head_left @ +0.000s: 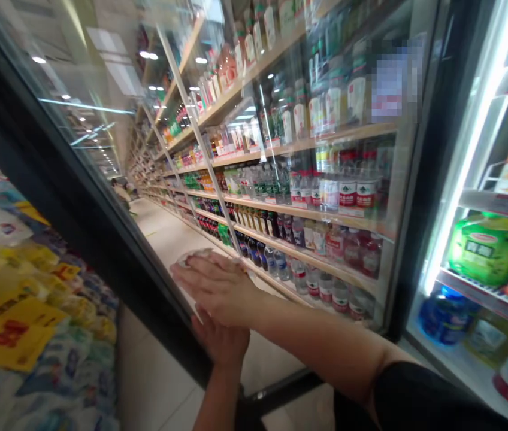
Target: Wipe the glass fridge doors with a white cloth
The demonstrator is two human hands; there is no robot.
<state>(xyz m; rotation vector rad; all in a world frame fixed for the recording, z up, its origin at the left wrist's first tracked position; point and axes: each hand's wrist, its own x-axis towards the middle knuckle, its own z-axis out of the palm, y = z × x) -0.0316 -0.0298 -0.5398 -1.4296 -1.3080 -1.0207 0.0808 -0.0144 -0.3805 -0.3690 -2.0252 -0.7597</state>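
Observation:
A glass door (281,197) with a black frame (78,197) stands tilted across the view. My right hand (218,287) lies against its glass, fingers stretched out and flat, near the left side of the frame. Just below it is my left hand (224,341), beside the black frame, partly covered by the right one. Most of the left fingers are hidden, so their grip cannot be made out. A faint reflection of the hand shows in the glass.
Long wooden shelves of bottled drinks (348,191) appear through the glass or mirrored in it. At right, a lit cooler holds a green package (483,248) and bottles. Bagged goods with a yellow price sign (14,329) are piled at left, beside the tiled floor (159,377).

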